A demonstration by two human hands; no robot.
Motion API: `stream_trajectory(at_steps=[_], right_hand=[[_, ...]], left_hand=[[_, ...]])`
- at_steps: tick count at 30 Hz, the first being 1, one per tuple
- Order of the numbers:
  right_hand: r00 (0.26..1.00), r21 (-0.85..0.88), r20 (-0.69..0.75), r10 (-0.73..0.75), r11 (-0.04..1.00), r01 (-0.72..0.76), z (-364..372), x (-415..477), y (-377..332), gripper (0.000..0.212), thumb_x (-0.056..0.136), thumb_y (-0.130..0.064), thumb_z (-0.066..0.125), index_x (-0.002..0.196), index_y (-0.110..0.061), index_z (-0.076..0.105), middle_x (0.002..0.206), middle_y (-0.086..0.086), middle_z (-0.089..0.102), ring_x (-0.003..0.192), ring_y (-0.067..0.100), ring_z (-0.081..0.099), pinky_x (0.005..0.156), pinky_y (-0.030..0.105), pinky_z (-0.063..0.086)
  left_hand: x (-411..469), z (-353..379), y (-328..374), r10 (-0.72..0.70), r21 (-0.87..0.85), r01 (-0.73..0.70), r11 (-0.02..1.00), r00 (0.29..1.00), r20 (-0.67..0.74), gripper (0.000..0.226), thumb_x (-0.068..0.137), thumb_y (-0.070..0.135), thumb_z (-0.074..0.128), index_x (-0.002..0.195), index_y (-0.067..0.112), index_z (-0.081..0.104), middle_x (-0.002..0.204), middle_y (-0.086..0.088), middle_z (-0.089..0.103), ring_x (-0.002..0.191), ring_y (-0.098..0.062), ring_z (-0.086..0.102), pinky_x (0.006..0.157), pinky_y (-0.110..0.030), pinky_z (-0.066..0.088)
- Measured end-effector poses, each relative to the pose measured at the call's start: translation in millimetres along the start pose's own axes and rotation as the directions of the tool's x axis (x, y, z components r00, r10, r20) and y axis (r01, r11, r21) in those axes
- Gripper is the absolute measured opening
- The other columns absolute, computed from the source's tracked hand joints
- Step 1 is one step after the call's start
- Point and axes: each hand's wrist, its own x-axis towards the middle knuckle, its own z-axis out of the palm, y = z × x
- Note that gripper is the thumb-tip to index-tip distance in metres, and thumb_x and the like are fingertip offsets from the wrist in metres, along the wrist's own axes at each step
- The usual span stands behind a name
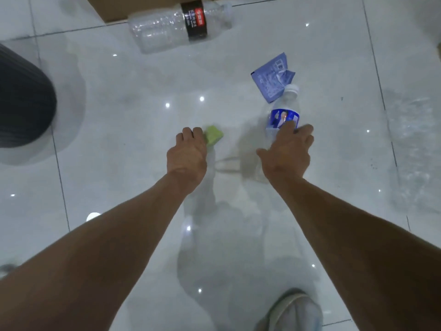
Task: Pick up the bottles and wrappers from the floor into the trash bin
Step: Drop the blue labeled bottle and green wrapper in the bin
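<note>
My left hand [188, 152] is curled around a small green wrapper [214, 135] low over the white tiled floor. My right hand [287, 151] grips the lower body of a small clear bottle with a blue label [284, 115] and a white cap, which points away from me. A crumpled blue wrapper [272, 78] lies on the floor just beyond the bottle's cap. A large clear bottle with a black label [179, 23] lies on its side at the top of the view. The dark ribbed trash bin [21, 101] stands at the left edge.
A brown cardboard box [133, 5] sits behind the large bottle at the top. My foot in a light slipper [296, 311] is at the bottom right. The glossy floor [119, 115] reflects ceiling lights.
</note>
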Motion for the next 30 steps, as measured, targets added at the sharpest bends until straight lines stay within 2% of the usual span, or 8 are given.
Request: stream_trajectory(at_steps=[3,6,8,12,18,23,26,30], right_hand=[[0.976,0.080,0.061,0.208,0.974,-0.212,8.3,-13.1,11.8,0.085,0.072,-0.012,0.075,0.139,-0.014,0.022,0.130,0.012,0.043,0.120,0.031,0.048,0.091,0.048,0.043],[0.951,0.078,0.183,0.250,0.960,-0.267,16.7,-28.7,24.7,0.081,0.074,-0.011,0.069,0.139,-0.016,0.021,0.124,0.009,0.054,0.116,0.032,0.054,0.097,0.047,0.037],[0.952,0.061,0.212,0.220,0.969,-0.238,16.1,-41.2,29.8,0.072,0.075,-0.011,0.069,0.134,-0.017,0.027,0.123,0.008,0.054,0.116,0.032,0.053,0.096,0.047,0.037],[0.962,0.024,0.234,0.143,0.988,-0.153,-0.4,-69.6,18.4,0.069,0.072,-0.014,0.071,0.128,-0.018,0.030,0.119,0.006,0.055,0.112,0.031,0.054,0.093,0.044,0.037],[0.992,-0.055,0.121,-0.029,0.998,0.035,-58.3,-103.3,-43.3,0.072,0.070,-0.018,0.069,0.130,-0.019,0.029,0.115,0.004,0.054,0.109,0.029,0.054,0.090,0.042,0.039],[0.990,-0.013,0.062,-0.126,0.992,0.127,-121.1,-139.1,-114.3,0.075,0.070,-0.018,0.071,0.132,-0.018,0.028,0.115,0.005,0.056,0.108,0.029,0.056,0.088,0.041,0.039],[0.985,-0.003,0.044,-0.167,0.986,0.167,-154.2,-169.7,-161.2,0.079,0.069,-0.022,0.076,0.133,-0.017,0.029,0.116,0.005,0.057,0.108,0.028,0.057,0.087,0.039,0.040],[0.969,0.024,0.036,-0.246,0.969,0.245,-192.0,-207.6,-234.1,0.084,0.067,-0.026,0.080,0.133,-0.019,0.029,0.119,0.005,0.058,0.109,0.028,0.058,0.089,0.040,0.044]], left_hand=[[-11.0,2.3,-6.3,0.007,0.001,-0.007,1.000,0.999,0.047,0.041,0.081,-0.002,0.051,0.120,0.007,0.043,0.116,-0.013,0.046,0.104,-0.028,0.049,0.062,-0.035,0.043],[-23.3,3.1,-12.3,0.032,-0.045,-0.029,0.999,0.998,0.056,0.035,0.083,0.004,0.052,0.117,0.010,0.047,0.111,-0.011,0.048,0.100,-0.028,0.050,0.062,-0.036,0.040],[-32.6,-1.5,-14.7,0.050,-0.079,-0.049,0.996,0.999,0.015,0.030,0.083,0.008,0.053,0.113,0.012,0.050,0.107,-0.008,0.050,0.097,-0.025,0.051,0.061,-0.035,0.040],[-49.4,-26.3,-23.0,0.114,-0.094,-0.118,0.989,0.992,-0.053,0.024,0.085,0.014,0.054,0.109,0.017,0.052,0.102,-0.002,0.052,0.094,-0.021,0.051,0.058,-0.034,0.042],[-65.1,-108.1,-56.3,0.126,-0.016,-0.129,0.992,0.986,-0.111,0.021,0.084,0.016,0.053,0.105,0.017,0.053,0.095,-0.002,0.053,0.088,-0.021,0.050,0.057,-0.032,0.035],[-90.9,-193.8,-98.8,0.065,0.029,-0.062,0.998,0.989,-0.131,0.024,0.090,0.022,0.048,0.113,0.016,0.048,0.097,-0.001,0.048,0.082,-0.018,0.043,0.055,-0.031,0.033],[-114.5,-244.3,-128.2,0.033,0.018,-0.031,0.999,0.992,-0.120,0.027,0.090,0.022,0.049,0.116,0.016,0.047,0.103,-0.003,0.051,0.090,-0.020,0.049,0.058,-0.032,0.034],[-139.5,-305.6,-176.3,0.067,0.071,-0.056,0.996,0.984,-0.163,0.031,0.089,0.022,0.049,0.119,0.015,0.047,0.112,-0.006,0.052,0.103,-0.025,0.051,0.068,-0.036,0.042]])
